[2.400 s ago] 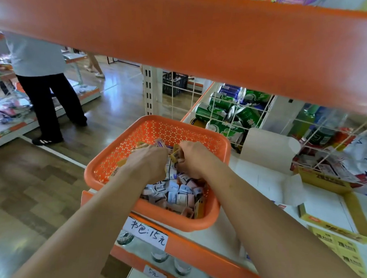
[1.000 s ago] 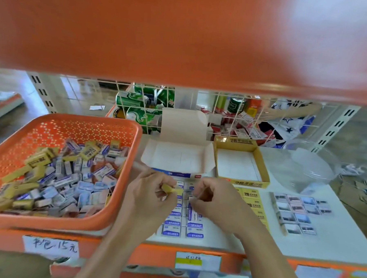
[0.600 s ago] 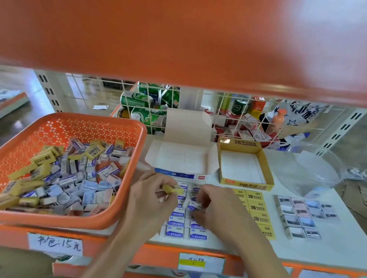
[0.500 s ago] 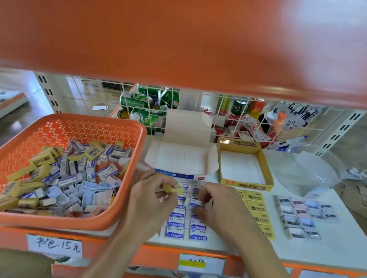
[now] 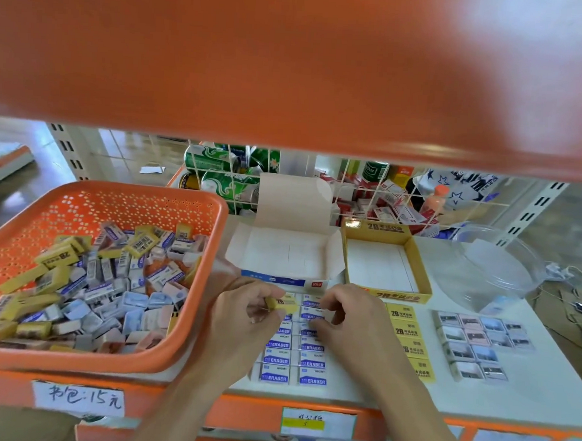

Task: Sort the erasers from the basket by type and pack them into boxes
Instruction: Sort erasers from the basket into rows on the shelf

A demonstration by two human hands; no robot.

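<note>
The left hand holds a yellow eraser between the thumb and the curled fingers, just above the white shelf. The right hand is close beside it with the fingers curled. Its fingertips are on a blue-and-white eraser at the far end of the blue-and-white rows. I cannot tell if this hand pinches that eraser or only touches it.

The rows lie in two columns on the shelf, partly under both hands, just in front of the white box, which stands open with its lid up. Just to the right of it is the yellow box, also open. In front of the yellow box lies a column of yellow erasers, and further right a group of picture erasers in short rows.

The orange basket stands at the left on the shelf. It holds a mixed heap of erasers: yellow, blue-and-white and pale ones.

A clear plastic lid lies at the far right. Behind the boxes there is a wire grid with green cans behind it. A handwritten label is on the front edge under the basket.
</note>
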